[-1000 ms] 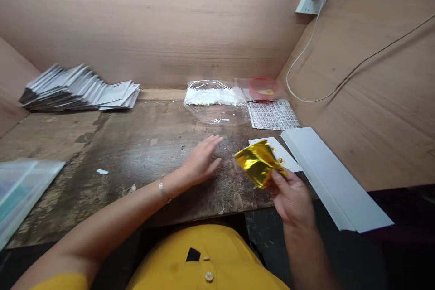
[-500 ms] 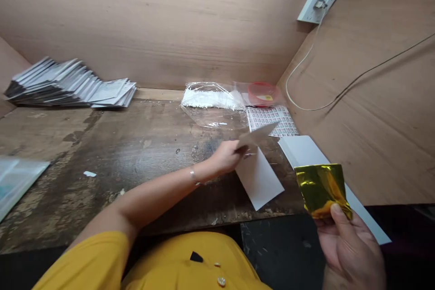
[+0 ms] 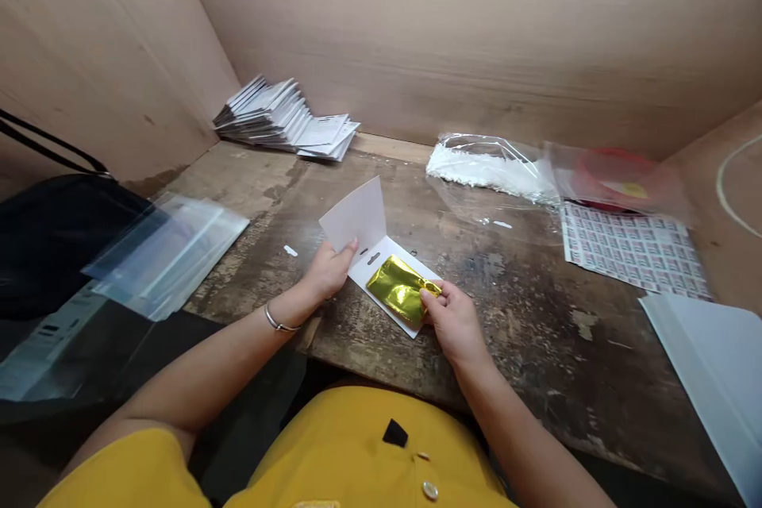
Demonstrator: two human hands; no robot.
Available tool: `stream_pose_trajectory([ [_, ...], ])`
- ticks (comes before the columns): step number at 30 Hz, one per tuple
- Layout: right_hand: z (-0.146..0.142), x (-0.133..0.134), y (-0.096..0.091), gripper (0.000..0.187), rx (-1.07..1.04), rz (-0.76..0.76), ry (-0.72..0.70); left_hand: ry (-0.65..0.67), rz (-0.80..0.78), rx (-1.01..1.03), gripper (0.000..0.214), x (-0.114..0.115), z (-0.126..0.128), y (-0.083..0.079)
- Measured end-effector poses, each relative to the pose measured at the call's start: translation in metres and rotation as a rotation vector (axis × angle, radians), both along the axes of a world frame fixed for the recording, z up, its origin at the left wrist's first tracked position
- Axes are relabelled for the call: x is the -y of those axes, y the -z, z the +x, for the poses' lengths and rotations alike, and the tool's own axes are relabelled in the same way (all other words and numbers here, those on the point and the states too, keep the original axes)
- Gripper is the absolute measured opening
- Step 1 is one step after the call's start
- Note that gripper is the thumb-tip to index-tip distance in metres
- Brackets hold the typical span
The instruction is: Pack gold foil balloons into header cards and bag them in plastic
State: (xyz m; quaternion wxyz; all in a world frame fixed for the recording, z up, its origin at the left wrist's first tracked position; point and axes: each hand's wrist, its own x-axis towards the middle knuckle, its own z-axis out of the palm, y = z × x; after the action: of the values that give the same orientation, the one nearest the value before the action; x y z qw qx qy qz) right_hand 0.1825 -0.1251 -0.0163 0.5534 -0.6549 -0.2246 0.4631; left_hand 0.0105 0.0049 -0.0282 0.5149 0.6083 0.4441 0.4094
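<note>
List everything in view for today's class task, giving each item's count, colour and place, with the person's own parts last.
folded card: one, white, between the hands
foil packet: one, gold, on the card
card pile: one, white, back left
plastic bag: one, clear, white filling, back centre
disc: one, red, under plastic, back right
label sheet: one, white, right
plastic sleeves: several, clear, left
bag: one, black, far left
board: one, white, front right
bench: one, brown, beneath the card
left hand: one, holding the card
right hand: one, fingers on the packet
bracelet: one, silver, left wrist
shirt: one, yellow, bottom of view
</note>
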Motion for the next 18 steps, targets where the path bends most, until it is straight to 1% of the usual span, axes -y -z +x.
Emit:
stream_pose_trajectory([
  [4, -0.005, -0.001, 0.010, 0.033, 0.179, -0.020, 0.027, 0.058, 0.038, -0.075, 0.044, 0.006, -0.005, 0.008],
  [6, -0.004, 0.000, 0.013, 0.032, 0.274, -0.033, 0.031, 0.123, 0.084, -0.121, 0.038, 0.011, -0.007, 0.011],
  [8, -0.003, 0.000, 0.016, 0.033, 0.315, -0.043, 0.026, 0.225, 0.183, -0.163, 0.036, 0.016, -0.007, 0.012],
  [11, -0.003, -0.005, 0.020, 0.031, 0.320, -0.042, 0.018, 0.405, 0.396, -0.287, 0.045, 0.025, -0.008, 0.012],
  [13, -0.001, -0.008, 0.019, 0.032, 0.381, -0.014, -0.034, 0.503, 0.515, -0.451, 0.051, 0.030, -0.008, 0.011],
  [14, 0.001, -0.009, 0.017, 0.033, 0.441, -0.002, -0.089, 0.538, 0.557, -0.542, 0.050, 0.033, -0.008, 0.010],
  [15, 0.004, -0.009, 0.013, 0.034, 0.520, -0.001, -0.167, 0.566, 0.590, -0.624, 0.050, 0.035, -0.008, 0.009],
  [17, 0.011, -0.006, 0.003, 0.035, 0.738, -0.053, -0.310, 0.611, 0.632, -0.732, 0.054, 0.037, -0.010, 0.005],
  [18, 0.014, -0.002, -0.003, 0.036, 0.872, -0.091, -0.325, 0.630, 0.641, -0.757, 0.058, 0.038, -0.011, 0.002],
])
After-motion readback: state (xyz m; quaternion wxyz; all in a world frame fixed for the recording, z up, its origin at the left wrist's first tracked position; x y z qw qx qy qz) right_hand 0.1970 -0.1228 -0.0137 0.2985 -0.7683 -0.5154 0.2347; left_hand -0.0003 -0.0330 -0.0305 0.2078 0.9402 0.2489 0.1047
